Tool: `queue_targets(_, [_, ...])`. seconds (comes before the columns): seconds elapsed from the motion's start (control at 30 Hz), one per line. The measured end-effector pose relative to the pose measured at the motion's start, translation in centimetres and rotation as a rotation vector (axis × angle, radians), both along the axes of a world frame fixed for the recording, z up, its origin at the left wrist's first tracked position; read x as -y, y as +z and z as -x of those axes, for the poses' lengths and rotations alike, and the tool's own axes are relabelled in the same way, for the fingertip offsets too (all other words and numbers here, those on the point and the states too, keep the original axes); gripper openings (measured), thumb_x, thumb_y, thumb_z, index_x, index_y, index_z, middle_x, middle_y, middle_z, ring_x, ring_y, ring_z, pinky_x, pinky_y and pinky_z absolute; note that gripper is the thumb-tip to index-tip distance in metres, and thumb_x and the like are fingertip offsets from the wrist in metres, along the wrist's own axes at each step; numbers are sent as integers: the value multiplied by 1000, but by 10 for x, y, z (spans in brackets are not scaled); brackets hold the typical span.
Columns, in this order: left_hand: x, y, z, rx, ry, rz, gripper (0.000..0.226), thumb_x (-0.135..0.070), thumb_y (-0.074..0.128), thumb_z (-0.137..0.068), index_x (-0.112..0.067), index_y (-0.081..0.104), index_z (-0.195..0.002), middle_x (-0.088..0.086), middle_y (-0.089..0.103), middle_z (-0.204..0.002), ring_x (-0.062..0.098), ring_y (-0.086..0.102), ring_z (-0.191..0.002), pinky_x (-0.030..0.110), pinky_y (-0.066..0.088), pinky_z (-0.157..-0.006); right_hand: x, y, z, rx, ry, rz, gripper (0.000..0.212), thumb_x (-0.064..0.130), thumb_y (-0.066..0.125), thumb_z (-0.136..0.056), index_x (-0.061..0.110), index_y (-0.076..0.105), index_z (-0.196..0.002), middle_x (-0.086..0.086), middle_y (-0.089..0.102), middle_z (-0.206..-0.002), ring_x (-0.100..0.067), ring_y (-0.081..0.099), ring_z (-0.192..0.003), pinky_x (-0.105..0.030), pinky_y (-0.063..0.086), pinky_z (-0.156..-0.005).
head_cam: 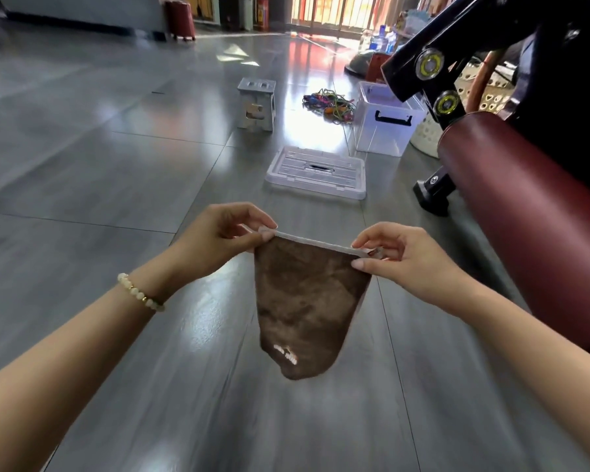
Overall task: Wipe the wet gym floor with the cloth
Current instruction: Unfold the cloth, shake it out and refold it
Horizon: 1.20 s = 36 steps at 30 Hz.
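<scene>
A brown cloth (304, 301) with a pale hem hangs in the air above the glossy grey tiled floor (116, 185). My left hand (218, 236) pinches its upper left corner between thumb and fingers. My right hand (402, 257) pinches the upper right corner. The top edge is stretched taut between both hands and the rest droops to a rounded point with a small white mark near the bottom. The cloth does not touch the floor.
A clear plastic lid (317, 172) lies on the floor just ahead, with a clear storage box (385, 120) behind it. A grey folding stool (256, 103) and a pile of coloured cords (331, 103) sit farther back. A dark red padded gym machine (525, 206) stands close at right.
</scene>
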<state>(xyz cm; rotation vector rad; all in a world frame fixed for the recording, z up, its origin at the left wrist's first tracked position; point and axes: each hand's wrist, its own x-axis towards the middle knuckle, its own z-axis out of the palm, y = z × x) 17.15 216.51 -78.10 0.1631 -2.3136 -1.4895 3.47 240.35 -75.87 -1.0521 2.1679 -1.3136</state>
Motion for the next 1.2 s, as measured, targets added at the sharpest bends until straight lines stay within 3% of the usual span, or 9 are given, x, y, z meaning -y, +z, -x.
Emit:
queue_targets(0.07, [1,-17,8,51,26,4,10,-12,69,-79,-15,69,-89,13,68,-82,31,66,-76,39,56,-77,2,-12,7,-15,-62,-92,16,11,77,-76,21,70,-87,-6,71,-86,-18,64,-76,-24,52,-77])
queue_targets(0.17, [-3,-35,22,92,72,58,10,-16,72,-77,-18,70,-87,8,69,-79,29,66,-77,46,55,-78,6,-29,20,-140,-120,-224,11,17,76,-79,24,71,-84,0,70,-78,-12,62,-73,-15,48,-68])
queue_targets(0.3, [-6,-27,39,-29,104,33,13,-20,70,-77,-15,70,-88,5,70,-80,24,67,-77,41,57,-77,5,-21,33,-226,-181,-128,6,15,76,-78,17,72,-82,6,65,-69,1,55,-58,-6,39,-55])
queue_targets(0.4, [-11,-17,39,-86,75,-32,15,-18,71,-75,-12,70,-88,4,72,-79,22,68,-78,32,56,-77,-5,-10,33,-116,-156,-27,8,11,75,-78,13,72,-85,7,68,-74,5,59,-60,-6,41,-55])
queue_targets(0.47, [-16,-22,30,-65,40,-48,14,-18,72,-72,-13,72,-85,3,72,-78,16,68,-73,26,55,-73,-15,-14,28,27,-90,19,10,6,75,-77,8,72,-86,1,73,-83,1,65,-72,-8,46,-65])
queue_targets(0.63, [-32,-79,-7,184,-103,-81,9,-13,76,-71,-14,74,-79,-5,69,-63,2,60,-61,14,45,-61,-46,-78,-2,323,64,-244,14,4,77,-74,-1,66,-81,4,66,-69,-1,59,-66,-11,43,-67])
queue_targets(0.83, [-56,-169,-53,481,-262,-223,23,-42,79,-63,-23,75,-77,12,72,-75,17,62,-70,33,48,-70,-80,-168,-49,615,178,-434,13,6,79,-74,12,67,-73,2,66,-70,-4,57,-67,-15,43,-69])
queue_targets(1.0, [-64,-195,-47,554,-213,-256,9,-18,79,-70,-24,75,-76,7,72,-73,11,62,-69,26,50,-69,-87,-200,-51,707,67,-420,15,7,75,-79,15,64,-72,-1,64,-69,-9,59,-66,-20,48,-68])
queue_targets(1.2, [-63,-225,8,536,24,-134,9,-15,75,-76,-23,72,-75,0,64,-70,11,57,-67,35,53,-72,-56,-235,-15,487,-219,-373,18,5,73,-80,18,64,-71,11,59,-59,-3,52,-60,-14,42,-60])
